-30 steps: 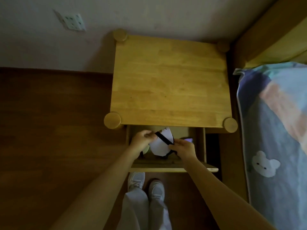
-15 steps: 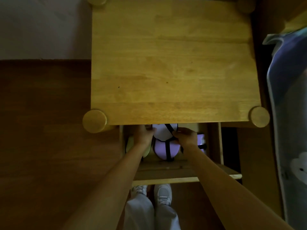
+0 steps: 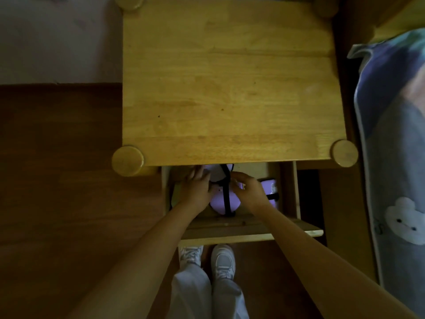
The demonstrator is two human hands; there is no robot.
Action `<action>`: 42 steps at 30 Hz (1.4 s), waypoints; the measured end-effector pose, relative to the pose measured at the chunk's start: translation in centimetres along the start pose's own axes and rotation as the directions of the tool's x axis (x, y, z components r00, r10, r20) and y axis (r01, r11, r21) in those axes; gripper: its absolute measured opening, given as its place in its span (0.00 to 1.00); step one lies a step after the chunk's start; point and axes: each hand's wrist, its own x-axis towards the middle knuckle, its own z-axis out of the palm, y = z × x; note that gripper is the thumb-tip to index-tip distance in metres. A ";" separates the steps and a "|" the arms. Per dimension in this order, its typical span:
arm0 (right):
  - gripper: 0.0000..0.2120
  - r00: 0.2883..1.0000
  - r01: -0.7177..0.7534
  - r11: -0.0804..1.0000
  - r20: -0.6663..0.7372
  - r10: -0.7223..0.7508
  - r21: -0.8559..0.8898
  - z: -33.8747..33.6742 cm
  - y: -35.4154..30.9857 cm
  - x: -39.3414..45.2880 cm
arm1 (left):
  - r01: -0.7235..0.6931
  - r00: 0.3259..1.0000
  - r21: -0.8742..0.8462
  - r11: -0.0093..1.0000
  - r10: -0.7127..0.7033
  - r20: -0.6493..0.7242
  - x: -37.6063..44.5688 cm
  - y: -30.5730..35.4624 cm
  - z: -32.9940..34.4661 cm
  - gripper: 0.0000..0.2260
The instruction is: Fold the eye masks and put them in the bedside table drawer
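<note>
The bedside table's drawer (image 3: 230,237) is pulled out below the wooden top (image 3: 230,88). Inside lies a folded purple eye mask (image 3: 218,202) with a black strap running down its middle. A pale folded eye mask (image 3: 215,174) rests on its far end, half hidden under the table top. My left hand (image 3: 195,188) lies with fingers spread against the pale mask's left edge. My right hand (image 3: 249,189) has its fingers curled at the black strap on the right side. Another purple eye mask (image 3: 269,186) lies to the right in the drawer.
A pale greenish item (image 3: 176,196) sits at the drawer's left end, mostly hidden by my left wrist. A bed with a blue cartoon-print cover (image 3: 395,157) stands close on the right. Dark wood floor (image 3: 69,180) lies left, and my white shoes (image 3: 222,261) stand under the drawer front.
The pale mask has gone from held above the drawer down onto the purple mask, further in under the table top. My left fingers have spread out. The camera has moved closer.
</note>
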 end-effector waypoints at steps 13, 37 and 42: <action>0.44 0.822 0.519 0.542 0.214 -0.527 -0.660 -2.6 3.5 -7.6 | -0.556 0.773 0.400 0.729 0.630 -0.073 -7.6 0.1 -0.4 0.44; 0.13 0.538 0.195 0.278 -0.135 -0.832 -0.940 -5.2 -3.0 -1.9 | -0.192 0.277 0.734 0.652 0.753 -0.596 -1.9 1.9 -7.0 0.03; 0.14 0.558 0.225 0.232 -0.071 -0.827 -0.946 -6.2 -4.2 -1.6 | -0.130 0.223 0.765 0.631 0.770 -0.598 -0.9 2.2 -6.8 0.05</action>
